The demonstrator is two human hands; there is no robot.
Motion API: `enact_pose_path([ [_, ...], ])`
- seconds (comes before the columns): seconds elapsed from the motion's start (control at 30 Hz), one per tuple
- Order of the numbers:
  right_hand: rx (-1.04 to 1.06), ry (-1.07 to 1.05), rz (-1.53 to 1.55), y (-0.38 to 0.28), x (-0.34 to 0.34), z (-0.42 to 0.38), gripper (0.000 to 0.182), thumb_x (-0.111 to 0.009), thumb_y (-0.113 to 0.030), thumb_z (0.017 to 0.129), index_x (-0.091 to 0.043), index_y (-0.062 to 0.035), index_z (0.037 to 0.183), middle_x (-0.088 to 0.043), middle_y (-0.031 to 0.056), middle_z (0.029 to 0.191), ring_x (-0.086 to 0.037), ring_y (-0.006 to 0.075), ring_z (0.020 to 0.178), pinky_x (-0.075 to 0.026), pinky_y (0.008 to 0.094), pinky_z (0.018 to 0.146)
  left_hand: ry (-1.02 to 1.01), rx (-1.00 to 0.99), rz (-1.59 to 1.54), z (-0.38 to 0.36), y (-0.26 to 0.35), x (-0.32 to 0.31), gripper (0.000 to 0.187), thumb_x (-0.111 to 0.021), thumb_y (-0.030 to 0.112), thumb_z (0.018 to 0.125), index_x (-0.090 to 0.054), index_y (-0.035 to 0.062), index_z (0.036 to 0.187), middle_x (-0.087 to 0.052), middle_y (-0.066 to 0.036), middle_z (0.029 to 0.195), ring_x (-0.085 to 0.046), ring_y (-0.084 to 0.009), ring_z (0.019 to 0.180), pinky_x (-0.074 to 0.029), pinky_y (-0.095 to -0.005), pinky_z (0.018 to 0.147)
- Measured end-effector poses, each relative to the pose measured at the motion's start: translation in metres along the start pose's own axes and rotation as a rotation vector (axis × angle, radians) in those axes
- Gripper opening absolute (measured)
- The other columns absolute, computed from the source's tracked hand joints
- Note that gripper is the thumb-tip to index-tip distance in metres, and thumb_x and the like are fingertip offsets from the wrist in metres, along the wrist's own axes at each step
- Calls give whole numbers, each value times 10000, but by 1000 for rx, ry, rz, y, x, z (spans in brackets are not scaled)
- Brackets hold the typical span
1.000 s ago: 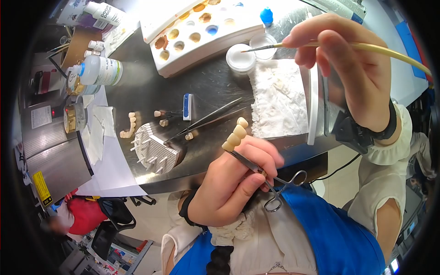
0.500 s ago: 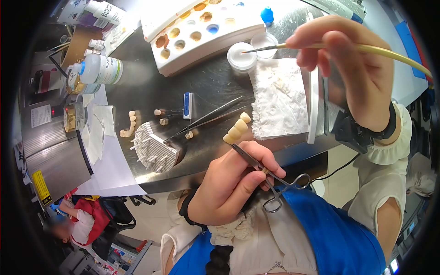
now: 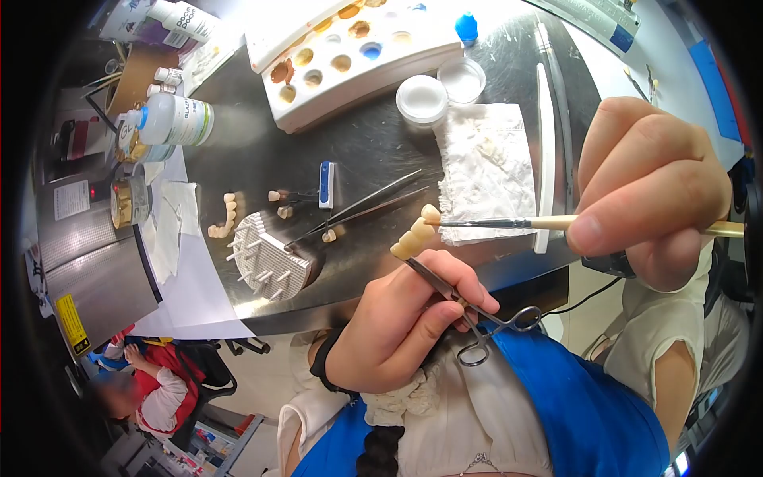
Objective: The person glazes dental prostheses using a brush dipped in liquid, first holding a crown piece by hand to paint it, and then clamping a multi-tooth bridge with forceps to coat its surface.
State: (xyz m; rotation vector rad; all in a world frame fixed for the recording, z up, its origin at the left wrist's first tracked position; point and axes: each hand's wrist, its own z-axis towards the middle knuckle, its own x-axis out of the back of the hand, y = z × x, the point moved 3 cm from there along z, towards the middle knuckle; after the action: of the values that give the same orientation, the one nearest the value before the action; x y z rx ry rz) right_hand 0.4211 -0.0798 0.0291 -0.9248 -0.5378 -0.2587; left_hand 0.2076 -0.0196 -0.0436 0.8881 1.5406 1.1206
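My left hand [image 3: 405, 318] is closed around a hemostat [image 3: 445, 288], its ring handles sticking out to the right. A dental bridge [image 3: 412, 238] of several joined tooth crowns is clamped at the hemostat's tip. Between the fingertips of my right hand [image 3: 656, 187] is a thin paintbrush [image 3: 548, 223], held level. Its dark tip reaches the bridge near the uppermost crown and appears to touch it. Behind the brush lies a crumpled white cloth [image 3: 486, 175]. Two small round jars, one with white contents [image 3: 422, 101] and the other [image 3: 461, 79] beside it, stand above the cloth.
A white palette [image 3: 334, 67] with coloured wells stands at the back. Left of my hands are tweezers [image 3: 358, 208], a honeycomb firing tray [image 3: 270, 258] with pegs, another bridge [image 3: 226, 215] and loose crowns. Bottles [image 3: 179, 119] line the left side. A co-worker [image 3: 155, 389] sits at lower left.
My right hand has come down and to the right, bringing the brush tip from the white jar to the bridge. The left hand with the hemostat has barely shifted.
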Motion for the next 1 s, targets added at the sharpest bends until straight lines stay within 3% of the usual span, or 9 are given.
enact_pose_path([
  [1.0, -60, -34, 23, -2, 0, 3, 404, -408, -371, 969, -632, -44, 887, -569, 20, 727, -471, 98, 533, -374, 214, 454, 3, 7, 11, 0, -1, 0, 138, -422, 91, 944, -439, -17, 1027, -612, -186, 940, -529, -105, 737, -455, -235, 701],
])
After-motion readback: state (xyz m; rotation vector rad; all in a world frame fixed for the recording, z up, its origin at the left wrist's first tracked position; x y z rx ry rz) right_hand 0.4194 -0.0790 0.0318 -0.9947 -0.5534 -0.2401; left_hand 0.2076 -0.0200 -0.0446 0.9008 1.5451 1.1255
